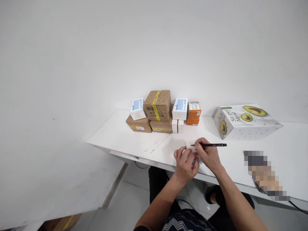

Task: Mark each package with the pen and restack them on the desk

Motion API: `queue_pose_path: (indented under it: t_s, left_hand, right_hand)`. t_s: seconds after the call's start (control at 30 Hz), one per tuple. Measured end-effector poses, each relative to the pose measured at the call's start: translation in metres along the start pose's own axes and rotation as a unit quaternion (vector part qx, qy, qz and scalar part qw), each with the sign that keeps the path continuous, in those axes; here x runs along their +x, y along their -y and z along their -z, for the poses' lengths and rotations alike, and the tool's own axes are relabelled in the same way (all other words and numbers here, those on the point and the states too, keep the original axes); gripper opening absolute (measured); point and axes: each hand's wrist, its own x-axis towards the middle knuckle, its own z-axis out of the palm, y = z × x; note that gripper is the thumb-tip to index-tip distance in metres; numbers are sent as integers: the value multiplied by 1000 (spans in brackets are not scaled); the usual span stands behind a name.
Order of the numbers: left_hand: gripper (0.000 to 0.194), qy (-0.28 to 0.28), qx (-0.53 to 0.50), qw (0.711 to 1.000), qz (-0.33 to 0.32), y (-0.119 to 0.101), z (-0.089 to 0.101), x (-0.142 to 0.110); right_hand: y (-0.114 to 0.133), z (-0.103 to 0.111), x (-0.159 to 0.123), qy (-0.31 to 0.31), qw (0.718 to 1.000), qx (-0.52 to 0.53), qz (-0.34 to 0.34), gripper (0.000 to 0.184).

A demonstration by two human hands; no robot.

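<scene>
My right hand grips a slim black pencil, its pointed end to the left. The tip rests over a small white box-like piece near the front edge of the table. Curled over that white piece, my left hand holds it steady from the near side. A bit of blue shows between the two hands. The hands cover most of the white piece, so its full shape is hidden.
Brown cartons with yellow tape stand stacked against the wall. White-and-blue packs and orange boxes are beside them. To the right lies a large avocado-printed box. A blurred-out device with a cable sits on the white table.
</scene>
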Motion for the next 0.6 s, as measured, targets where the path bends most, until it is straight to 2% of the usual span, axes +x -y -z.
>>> queue_pose_path:
  t_s: [0.1,0.2,0.3,0.37,0.43,0.5,0.53,0.6]
  left_hand:
    - [20,-5,7,1000,-1,0,-1,-1]
    - [18,-10,7,1000,-2,-1,-1,0]
    - [17,-17,4,1000,-5,-2,0,1]
    - [17,-16,2,1000,-5,-2,1,1]
    - [19,-7,0,1000,-7,-2,2,0]
    - [25,5,1,1000,-10,-3,4,-1]
    - [27,11,5,1000,-10,-4,4,-2]
    - [29,16,17,1000,-8,-4,5,-3]
  right_hand:
    - [2,1,-4,-85,992,86,-34,19]
    - [-3,9,-9,-201,966,154,-47,18]
    - [-28,27,-18,-261,961,76,-45,20]
    - [-54,41,-25,-229,971,-70,-26,22]
    - [-81,51,-30,-106,964,-242,20,27]
    - [-102,55,-33,-10,921,-389,22,36]
    - [-110,54,-34,18,900,-435,12,41]
    - [-120,49,-34,36,881,-472,-5,46]
